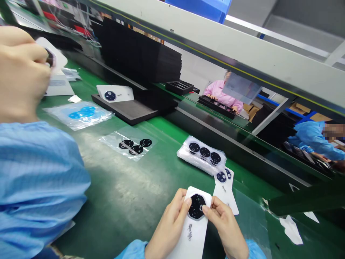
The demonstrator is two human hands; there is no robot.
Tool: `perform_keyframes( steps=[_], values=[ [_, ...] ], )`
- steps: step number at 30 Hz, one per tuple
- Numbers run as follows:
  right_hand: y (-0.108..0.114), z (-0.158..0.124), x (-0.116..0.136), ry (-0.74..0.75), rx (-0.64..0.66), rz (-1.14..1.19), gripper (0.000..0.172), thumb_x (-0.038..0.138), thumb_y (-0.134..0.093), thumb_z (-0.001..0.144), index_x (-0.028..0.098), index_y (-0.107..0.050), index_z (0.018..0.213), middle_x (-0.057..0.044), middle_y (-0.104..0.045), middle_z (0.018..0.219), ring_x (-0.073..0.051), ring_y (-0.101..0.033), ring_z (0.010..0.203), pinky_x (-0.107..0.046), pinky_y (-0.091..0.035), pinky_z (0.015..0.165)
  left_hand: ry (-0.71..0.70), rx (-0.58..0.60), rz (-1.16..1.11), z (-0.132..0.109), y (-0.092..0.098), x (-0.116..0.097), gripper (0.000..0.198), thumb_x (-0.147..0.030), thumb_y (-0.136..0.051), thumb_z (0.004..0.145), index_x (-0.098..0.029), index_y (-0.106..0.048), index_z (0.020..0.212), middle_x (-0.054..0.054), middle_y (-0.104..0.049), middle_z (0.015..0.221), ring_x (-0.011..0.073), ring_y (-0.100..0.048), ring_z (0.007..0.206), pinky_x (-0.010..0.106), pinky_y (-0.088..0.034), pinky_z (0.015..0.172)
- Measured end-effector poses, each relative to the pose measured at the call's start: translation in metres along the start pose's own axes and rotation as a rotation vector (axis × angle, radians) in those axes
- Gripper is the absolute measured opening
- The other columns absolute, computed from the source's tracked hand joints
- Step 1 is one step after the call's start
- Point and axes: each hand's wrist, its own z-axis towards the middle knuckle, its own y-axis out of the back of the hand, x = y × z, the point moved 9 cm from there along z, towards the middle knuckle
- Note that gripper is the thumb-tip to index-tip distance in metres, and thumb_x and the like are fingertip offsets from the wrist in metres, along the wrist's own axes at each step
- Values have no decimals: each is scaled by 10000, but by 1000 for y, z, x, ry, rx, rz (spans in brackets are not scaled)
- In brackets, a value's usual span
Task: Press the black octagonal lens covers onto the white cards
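Note:
My left hand (168, 225) and my right hand (225, 225) together hold a white phone back cover (192, 232) just above the green mat, near the bottom of the view. The left fingers wrap its left edge. The right thumb and forefinger press at the right side of the black octagonal camera piece (196, 206) on the cover's upper end. A second white cover (225, 192) lies flat just beyond my right hand. Behind it sits a stack of clear films carrying black round lens pieces (203, 154).
A co-worker's blue sleeve (37, 187) and hand (21, 72), which holds a white cover, fill the left. On the green mat (134, 201) lie a film with three black pieces (133, 144) and a blue-printed film (79, 114). A white cover (115, 94) rests on a black tray, with stacked black trays (142, 54) behind. Other people work across the conveyor.

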Motion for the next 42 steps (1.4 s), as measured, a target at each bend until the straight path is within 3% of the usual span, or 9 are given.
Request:
perform_keyframes(
  steps=[10, 13, 16, 25, 33, 42],
  values=[
    [6, 0, -3, 19, -81, -42, 339, 467, -629, 767, 193, -450, 680, 36, -472, 634, -136, -471, 639, -252, -410, 622, 75, 28, -71, -2, -4, 4, 324, -529, -437, 862, -215, -483, 926, -14, -595, 735, 120, -528, 582, 213, -385, 543],
    [8, 0, -1, 23, -118, -72, 368, 500, -627, 754, 188, -453, 668, 39, -463, 620, -123, -443, 618, -232, -389, 578, 73, 65, -101, -3, -9, -2, 308, -444, -590, 801, -228, -467, 984, -10, -606, 808, 141, -576, 666, 220, -428, 590],
    [9, -1, -1, 15, -136, -85, 379, 515, -624, 751, 182, -466, 665, 44, -459, 611, -111, -423, 596, -220, -375, 552, 109, 107, -155, -4, -14, -4, 419, -360, -689, 728, -243, -430, 1036, -8, -614, 852, 151, -596, 677, 228, -457, 581],
    [-1, 0, 3, -31, -90, 50, 420, 574, -579, 761, 178, -485, 658, 42, -474, 596, -116, -511, 542, -239, -440, 514, 206, 197, -398, -6, -18, -2, 438, -370, -728, 694, -216, -452, 997, 6, -624, 799, 127, -585, 633, 196, -413, 526],
    [-4, -1, 9, -22, -62, 60, 411, 556, -595, 763, 164, -524, 659, 11, -549, 594, -136, -577, 558, -246, -490, 488, 286, 216, -545, -9, -22, -7, 350, -267, -751, 675, -185, -515, 920, -21, -600, 686, 75, -521, 541, 165, -381, 492],
    [-1, -1, 2, -77, -84, 135, 407, 539, -625, 740, 152, -528, 658, 6, -566, 560, -124, -584, 532, -225, -487, 480, 358, 190, -589, -9, -23, 2, 314, -228, -746, 655, -165, -534, 878, -10, -613, 663, 94, -556, 534, 192, -423, 506]
  ],
)
